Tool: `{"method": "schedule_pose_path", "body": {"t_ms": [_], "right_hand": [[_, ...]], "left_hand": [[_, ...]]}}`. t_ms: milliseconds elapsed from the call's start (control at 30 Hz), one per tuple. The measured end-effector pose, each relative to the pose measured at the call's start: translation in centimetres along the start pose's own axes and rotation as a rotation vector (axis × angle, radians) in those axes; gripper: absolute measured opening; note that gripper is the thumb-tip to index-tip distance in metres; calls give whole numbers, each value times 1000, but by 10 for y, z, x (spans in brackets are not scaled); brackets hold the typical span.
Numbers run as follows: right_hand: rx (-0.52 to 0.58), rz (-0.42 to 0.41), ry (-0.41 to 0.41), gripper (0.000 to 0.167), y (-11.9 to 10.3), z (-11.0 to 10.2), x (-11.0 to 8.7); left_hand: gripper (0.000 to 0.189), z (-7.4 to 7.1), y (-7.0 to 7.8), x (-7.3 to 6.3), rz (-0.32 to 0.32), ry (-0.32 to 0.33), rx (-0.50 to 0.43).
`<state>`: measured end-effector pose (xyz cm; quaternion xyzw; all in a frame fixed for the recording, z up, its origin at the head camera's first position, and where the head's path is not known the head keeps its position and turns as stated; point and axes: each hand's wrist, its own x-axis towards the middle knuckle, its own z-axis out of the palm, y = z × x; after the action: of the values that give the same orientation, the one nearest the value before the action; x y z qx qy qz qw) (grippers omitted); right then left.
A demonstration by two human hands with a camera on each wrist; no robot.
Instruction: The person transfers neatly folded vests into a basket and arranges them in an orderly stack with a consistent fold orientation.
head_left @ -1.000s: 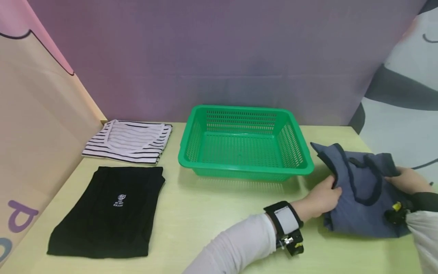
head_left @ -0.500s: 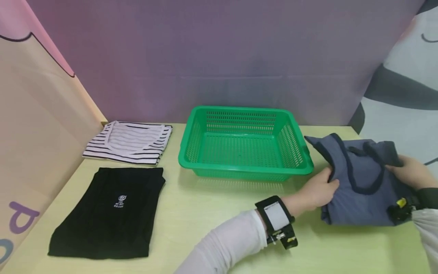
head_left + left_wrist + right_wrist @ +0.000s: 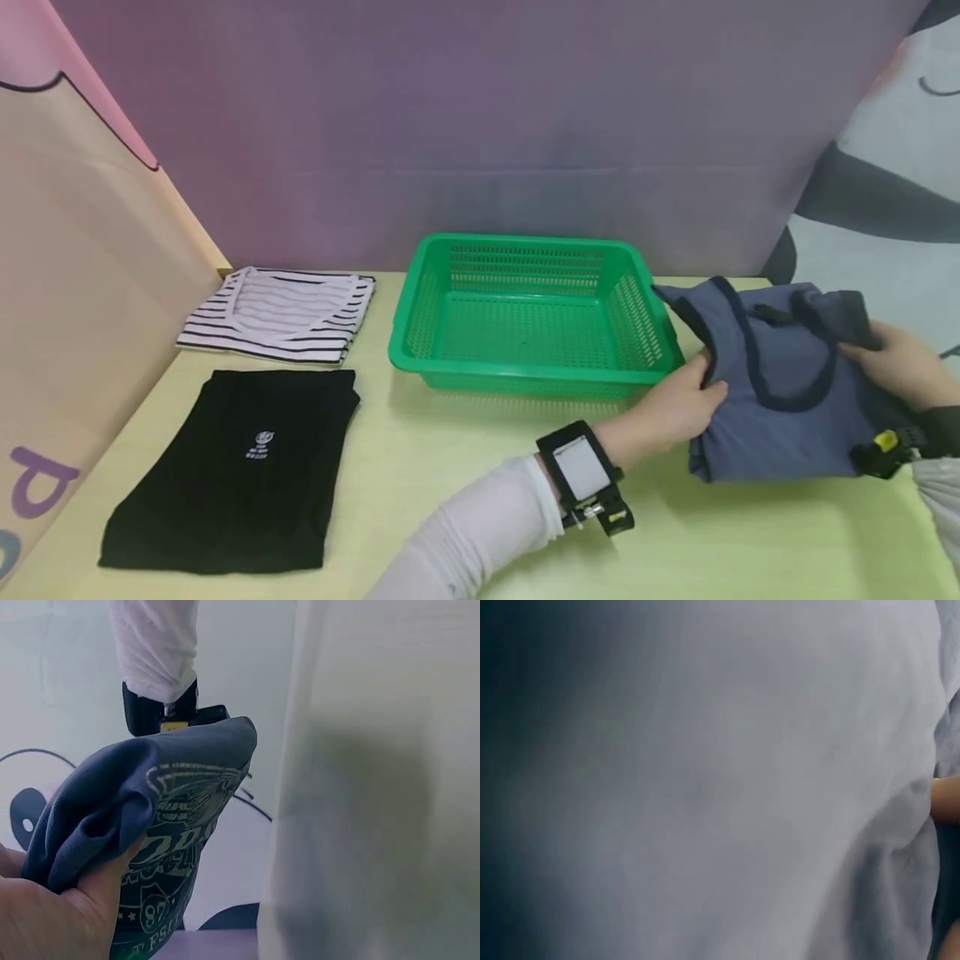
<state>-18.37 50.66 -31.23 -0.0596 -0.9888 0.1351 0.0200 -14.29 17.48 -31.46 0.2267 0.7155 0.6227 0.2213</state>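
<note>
At the right of the head view a folded blue-grey T-shirt [image 3: 787,400] with a dark neckband is held up above the table. My left hand [image 3: 678,404] grips its left edge, thumb on top, close to the basket's right front corner. On the opposite edge my right hand [image 3: 900,367] pinches the cloth. The left wrist view shows the shirt's printed underside [image 3: 176,847] with pale lettering, and bunched folds in my left hand [image 3: 67,915]. Grey cloth [image 3: 727,772] fills most of the right wrist view, with a bit of finger [image 3: 946,801] at its right edge.
A green plastic basket [image 3: 525,377] stands at the back middle of the table [image 3: 450,467], with nothing in it. On the left lie a folded striped shirt [image 3: 281,312] and, nearer, a folded black shirt [image 3: 232,475]. Printed cloth walls [image 3: 487,108] border the table.
Both hands have lifted the blue-grey T-shirt and shifted it away from me and slightly left, so its upper left corner is now at the basket's right rim. The basket and other shirts stay put.
</note>
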Motion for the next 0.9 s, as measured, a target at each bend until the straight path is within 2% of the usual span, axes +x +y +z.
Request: {"method": "schedule_pose_path", "body": {"t_ms": [167,300,533,733,900], "right_hand": [[5,-60,53,49,-19,-8,2],[14,-72,64,51,-41,-12,3],[46,-109,57,55,-82,-17,5],[89,-203,85,48,-104,-19,7],[98,-225,96,48,-119,-17,11]], "left_hand": [[56,-22,11,-6,-4,20,-96],[57,-39,16,-13,-32,42,-159],[56,-82,20,-28,-65,-16,-303],[57,-107,22,-35,-108,-15,-355],[57,-127,24,-42,-131,17,-348]]}}
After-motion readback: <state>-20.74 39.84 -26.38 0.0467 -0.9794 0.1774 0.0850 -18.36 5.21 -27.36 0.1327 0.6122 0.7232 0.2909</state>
